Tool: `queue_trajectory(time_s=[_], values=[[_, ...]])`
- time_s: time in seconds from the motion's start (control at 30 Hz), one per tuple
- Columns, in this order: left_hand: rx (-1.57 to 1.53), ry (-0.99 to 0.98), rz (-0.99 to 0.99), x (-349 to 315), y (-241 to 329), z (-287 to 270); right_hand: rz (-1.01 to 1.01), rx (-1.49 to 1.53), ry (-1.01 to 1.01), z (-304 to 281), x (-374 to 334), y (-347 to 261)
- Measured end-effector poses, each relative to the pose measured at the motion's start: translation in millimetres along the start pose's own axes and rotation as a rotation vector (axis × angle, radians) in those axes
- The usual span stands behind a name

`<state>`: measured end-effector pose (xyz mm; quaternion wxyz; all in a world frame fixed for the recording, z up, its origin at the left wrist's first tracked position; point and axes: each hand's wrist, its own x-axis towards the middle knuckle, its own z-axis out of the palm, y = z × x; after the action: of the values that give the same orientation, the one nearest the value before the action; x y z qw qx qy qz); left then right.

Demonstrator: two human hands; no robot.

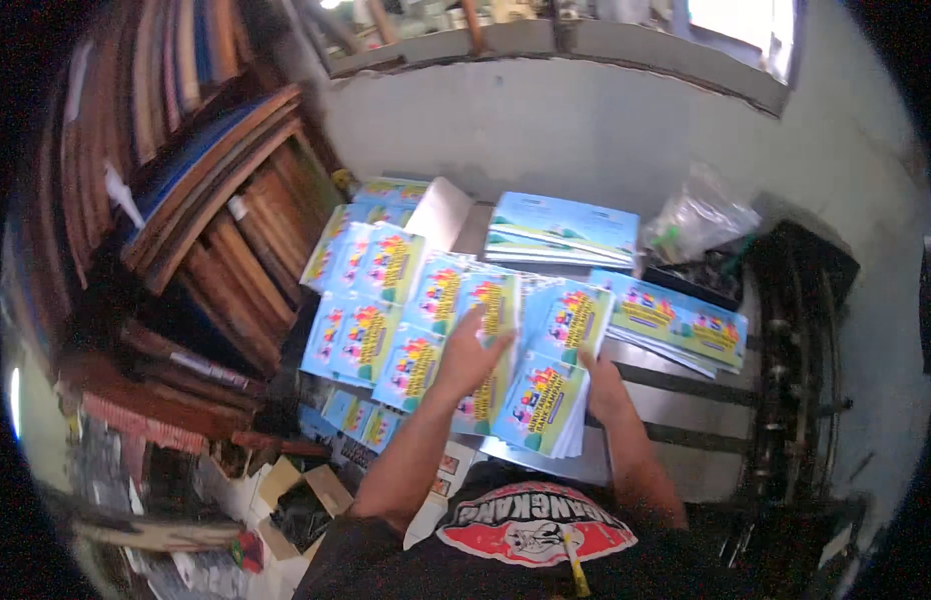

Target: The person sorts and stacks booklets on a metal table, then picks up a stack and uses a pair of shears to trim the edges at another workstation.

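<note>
Nearest is the black shirt (385, 560) of the person, with a red and white print on the chest. Both bare forearms go forward from it, over a metal table (675, 395). The right hand (607, 390) is at the right edge of a pile of printed sheets (540, 415), which lies in front of the body, a little tilted. Its thumb is along this edge, but the other fingers are hidden, so I cannot tell how closely it holds the pile. The left hand (465, 355) is above the middle sheets (415, 365), just to the left of this pile; its thumb and fingers are spread apart and not closed around anything. All these sheets carry colourful pictures with yellow and light blue.

To the left, another pile of the same kind, the left stack (360, 335), lies next to the middle sheets. On the right, beyond the right hand, there are more sheets, the right stack (675, 320), in a slightly uneven pile. Farther away is a stack of light blue printed sheets (562, 225), and to its right a clear plastic bag (700, 215). Behind the table stands a pale wall (545, 120).
</note>
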<state>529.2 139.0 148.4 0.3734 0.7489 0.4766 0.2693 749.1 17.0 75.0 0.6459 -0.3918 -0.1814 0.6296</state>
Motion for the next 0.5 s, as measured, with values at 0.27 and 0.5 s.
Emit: queue_trajectory(time_s=[0.27, 0.5], values=[[1.015, 0.37, -0.24, 32, -72, -170, -0.125, -0.362, 0.216, -3, 3, 18], [0.491, 0.227, -0.343, 30, -89, -170, -0.117, -0.343, 0.171, 16, -5, 4]])
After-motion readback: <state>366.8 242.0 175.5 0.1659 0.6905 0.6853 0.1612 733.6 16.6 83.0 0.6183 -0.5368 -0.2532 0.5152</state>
